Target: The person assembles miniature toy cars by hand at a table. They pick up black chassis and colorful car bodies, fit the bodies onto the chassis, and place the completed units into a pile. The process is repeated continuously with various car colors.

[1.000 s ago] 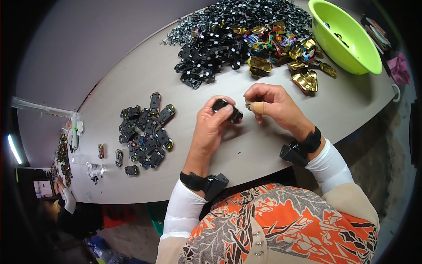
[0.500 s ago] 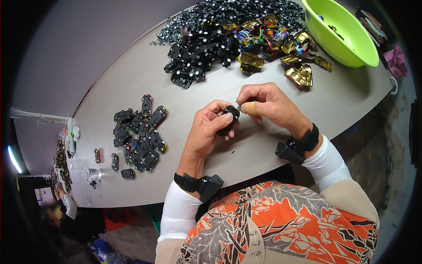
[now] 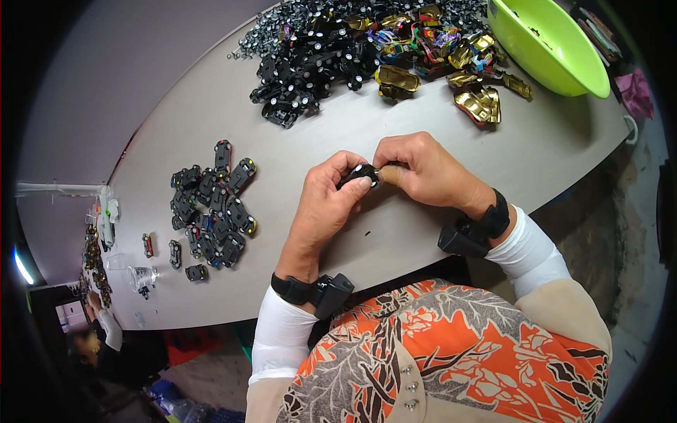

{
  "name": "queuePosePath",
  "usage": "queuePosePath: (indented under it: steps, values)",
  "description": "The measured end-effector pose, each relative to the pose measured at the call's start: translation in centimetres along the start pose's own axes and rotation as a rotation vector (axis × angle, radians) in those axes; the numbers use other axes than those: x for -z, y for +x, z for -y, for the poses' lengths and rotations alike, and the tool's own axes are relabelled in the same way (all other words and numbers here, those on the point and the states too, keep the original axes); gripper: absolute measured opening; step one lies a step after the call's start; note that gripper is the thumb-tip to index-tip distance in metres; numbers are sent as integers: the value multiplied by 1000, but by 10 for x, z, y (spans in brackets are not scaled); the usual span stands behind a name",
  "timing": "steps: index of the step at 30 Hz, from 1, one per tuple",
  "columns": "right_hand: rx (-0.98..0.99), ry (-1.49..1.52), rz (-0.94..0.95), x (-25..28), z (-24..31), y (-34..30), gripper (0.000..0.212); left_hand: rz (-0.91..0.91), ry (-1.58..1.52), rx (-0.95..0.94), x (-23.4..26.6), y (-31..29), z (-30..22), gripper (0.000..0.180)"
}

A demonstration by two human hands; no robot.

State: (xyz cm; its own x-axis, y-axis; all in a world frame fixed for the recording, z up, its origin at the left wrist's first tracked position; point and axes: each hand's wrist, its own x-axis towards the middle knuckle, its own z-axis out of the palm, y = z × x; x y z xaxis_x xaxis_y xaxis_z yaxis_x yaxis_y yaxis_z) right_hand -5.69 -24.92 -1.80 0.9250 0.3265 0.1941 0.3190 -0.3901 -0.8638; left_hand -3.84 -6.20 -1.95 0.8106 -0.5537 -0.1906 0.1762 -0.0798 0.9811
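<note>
My left hand holds a small black toy car chassis between thumb and fingers, with a pale wheel showing on its side. Against the right end of that chassis, my right hand is closed in a pinch. A thin silvery bit shows at its fingertips, but the fingers cover most of it and I cannot tell its kind. Both hands are raised near the middle of the table. Below them lies a tiny dark piece.
Black chassis lie heaped at the back, beside small metal parts and gold and coloured car shells. A lime-green basin stands back right. Toy cars are grouped left, near a clear cup. Another person sits far left.
The chassis has turned in my left hand, so its wheel side now shows. My right hand has moved slightly left and its fingertips meet the chassis end. The whole view has shifted a little.
</note>
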Motion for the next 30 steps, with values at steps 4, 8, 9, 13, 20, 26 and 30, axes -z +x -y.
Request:
queuePosePath:
  steps: [4, 8, 9, 13, 20, 26, 30]
  values:
    - [1, 46, 12, 1, 0, 2, 7, 36, -87, 51, 3, 1, 0, 12]
    - [-182, 66, 41, 2, 7, 2, 10, 16, -8, 21, -1, 0, 3, 12]
    - [-189, 58, 43, 1, 7, 2, 10, 4, 46, -11, -2, 0, 5, 12]
    - [-216, 17, 46, -5, 4, 2, 10, -26, 265, -78, -1, 1, 12, 14]
    - [-363, 627, 93, 12, 3, 7, 6, 17, -382, 7, 4, 2, -1, 19]
    - [-287, 642, 20, 12, 3, 7, 6, 38, -447, -102, 3, 3, 0, 22]
    - [-256, 614, 18, 11, 4, 7, 12, 44, -421, -152, 5, 5, 5, 24]
